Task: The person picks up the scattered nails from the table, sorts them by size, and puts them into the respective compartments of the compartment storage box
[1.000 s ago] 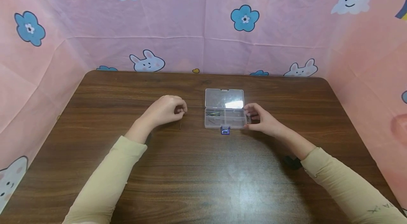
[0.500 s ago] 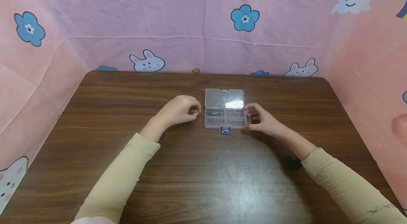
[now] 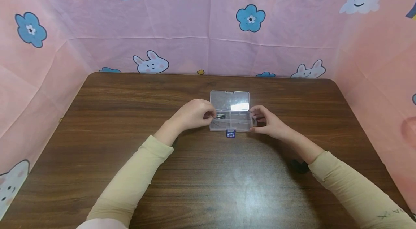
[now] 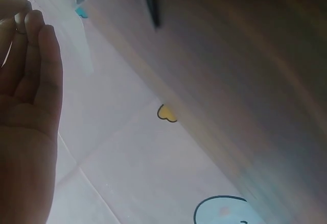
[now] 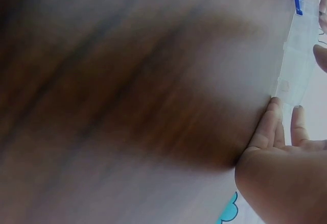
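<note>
A clear plastic box lies open on the table, its lid folded back and a blue latch at the front. Several thin dark pin-like pieces lie in its back left compartment, and a smaller one is in the front left. My left hand is at the box's left end, thumb and index finger pinched together over the rim. A tiny dark tip shows between them; its kind is too small to tell. My right hand holds the box's right end between thumb and fingers.
The brown wooden table stretches toward me and to both sides. Pink printed cloth hangs along its back and sides. A dark object shows under my right wrist.
My left hand has moved right, from the table left of the box to over its left rim, fingers still pinched. My right hand and the box have stayed in place.
</note>
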`<state>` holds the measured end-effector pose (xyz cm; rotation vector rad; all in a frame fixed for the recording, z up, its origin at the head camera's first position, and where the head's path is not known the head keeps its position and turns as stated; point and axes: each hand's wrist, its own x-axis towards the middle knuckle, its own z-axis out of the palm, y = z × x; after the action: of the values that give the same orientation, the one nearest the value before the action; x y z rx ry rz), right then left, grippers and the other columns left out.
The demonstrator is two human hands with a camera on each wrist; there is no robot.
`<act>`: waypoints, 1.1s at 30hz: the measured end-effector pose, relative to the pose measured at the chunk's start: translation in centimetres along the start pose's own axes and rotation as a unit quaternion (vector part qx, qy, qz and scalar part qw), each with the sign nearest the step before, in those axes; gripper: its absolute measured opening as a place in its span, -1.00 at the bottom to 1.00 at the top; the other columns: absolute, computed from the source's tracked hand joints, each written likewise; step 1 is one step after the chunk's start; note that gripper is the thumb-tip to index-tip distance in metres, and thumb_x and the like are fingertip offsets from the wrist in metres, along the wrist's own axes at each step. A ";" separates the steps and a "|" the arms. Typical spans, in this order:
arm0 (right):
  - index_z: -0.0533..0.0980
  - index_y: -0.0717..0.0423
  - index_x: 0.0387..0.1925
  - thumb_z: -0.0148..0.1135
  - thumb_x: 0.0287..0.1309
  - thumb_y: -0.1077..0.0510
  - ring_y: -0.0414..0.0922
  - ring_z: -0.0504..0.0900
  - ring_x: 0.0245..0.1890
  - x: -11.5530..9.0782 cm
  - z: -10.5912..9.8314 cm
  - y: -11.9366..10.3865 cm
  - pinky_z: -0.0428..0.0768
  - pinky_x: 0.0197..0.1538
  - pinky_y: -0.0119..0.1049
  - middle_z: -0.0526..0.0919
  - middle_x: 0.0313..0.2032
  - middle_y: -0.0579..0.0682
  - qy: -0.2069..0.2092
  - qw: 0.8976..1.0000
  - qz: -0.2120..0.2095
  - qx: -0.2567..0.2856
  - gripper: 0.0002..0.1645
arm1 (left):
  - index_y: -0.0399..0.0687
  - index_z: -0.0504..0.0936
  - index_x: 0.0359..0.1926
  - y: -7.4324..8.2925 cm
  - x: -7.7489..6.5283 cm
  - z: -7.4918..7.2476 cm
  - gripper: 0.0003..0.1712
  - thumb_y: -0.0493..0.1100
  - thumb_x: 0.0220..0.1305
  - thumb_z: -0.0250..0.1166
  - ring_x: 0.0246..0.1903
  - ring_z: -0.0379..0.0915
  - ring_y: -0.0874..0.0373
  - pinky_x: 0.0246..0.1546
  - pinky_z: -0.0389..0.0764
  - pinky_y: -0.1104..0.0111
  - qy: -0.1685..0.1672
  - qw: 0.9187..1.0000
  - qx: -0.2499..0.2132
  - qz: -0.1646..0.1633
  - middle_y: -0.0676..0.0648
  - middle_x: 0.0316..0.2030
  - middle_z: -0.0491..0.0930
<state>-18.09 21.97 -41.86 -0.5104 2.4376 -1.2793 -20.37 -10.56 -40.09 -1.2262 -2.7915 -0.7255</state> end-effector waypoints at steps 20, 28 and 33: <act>0.30 0.29 0.36 0.43 0.22 0.29 0.27 0.46 0.31 0.1 0.0 0.2 0.39 0.49 0.29 0.47 0.24 0.34 -0.001 1.000 0.002 0.003 -0.26 | -0.05 0.84 -0.28 0.9 0.5 0.6 -0.85 -0.36 0.31 0.40 -0.33 0.58 0.23 -0.14 0.70 0.33 -0.028 0.999 0.018 0.014 0.04 -0.30 0.80; 0.29 0.28 0.37 0.42 0.23 0.28 0.27 0.44 0.33 0.1 -0.1 0.0 0.37 0.51 0.29 0.45 0.27 0.34 -0.002 1.000 0.011 0.002 -0.25 | -0.04 0.83 -0.28 0.7 0.4 0.5 -0.87 -0.35 0.30 0.43 -0.33 0.57 0.22 -0.15 0.70 0.33 -0.017 0.999 0.016 0.023 0.04 -0.31 0.79; 0.29 0.29 0.37 0.43 0.23 0.28 0.27 0.45 0.32 0.2 -0.1 0.0 0.37 0.51 0.29 0.46 0.26 0.34 -0.001 1.000 0.010 0.001 -0.24 | -0.03 0.83 -0.27 0.3 0.1 0.3 -0.87 -0.36 0.30 0.43 -0.23 0.69 0.20 -0.05 0.74 0.31 -0.004 1.000 0.013 0.023 0.04 -0.25 0.81</act>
<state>-18.29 21.99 -41.86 -0.4857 2.4333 -1.2721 -20.16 -10.19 -40.21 -1.2885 -2.7592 -0.6816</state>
